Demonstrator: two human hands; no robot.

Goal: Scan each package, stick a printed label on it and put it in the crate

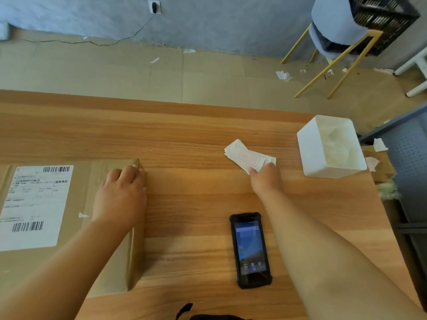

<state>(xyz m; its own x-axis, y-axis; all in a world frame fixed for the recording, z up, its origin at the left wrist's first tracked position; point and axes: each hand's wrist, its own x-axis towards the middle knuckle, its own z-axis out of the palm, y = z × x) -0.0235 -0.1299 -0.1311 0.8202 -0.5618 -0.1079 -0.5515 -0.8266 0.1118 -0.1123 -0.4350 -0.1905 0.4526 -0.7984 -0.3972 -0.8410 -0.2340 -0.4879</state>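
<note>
A flat brown cardboard package [101,250] lies at the left of the wooden table [196,139], with a white shipping label [34,206] stuck on its top. My left hand [120,195] rests on the package's far right corner, fingers curled over the edge. My right hand [265,179] reaches forward and pinches a small stack of white printed labels [247,157] with red print, lying on the table. A black handheld scanner [250,250] lies screen-up between my arms, screen lit. A black crate [381,21] sits on a chair at the far right.
A white square bin [309,148] holding crumpled paper stands at the table's right edge. The yellow-legged chair [330,65] stands on the floor beyond the table. Paper scraps litter the floor. A grey perforated rack [406,158] is at the right. A black strap [184,310] lies at the table's near edge.
</note>
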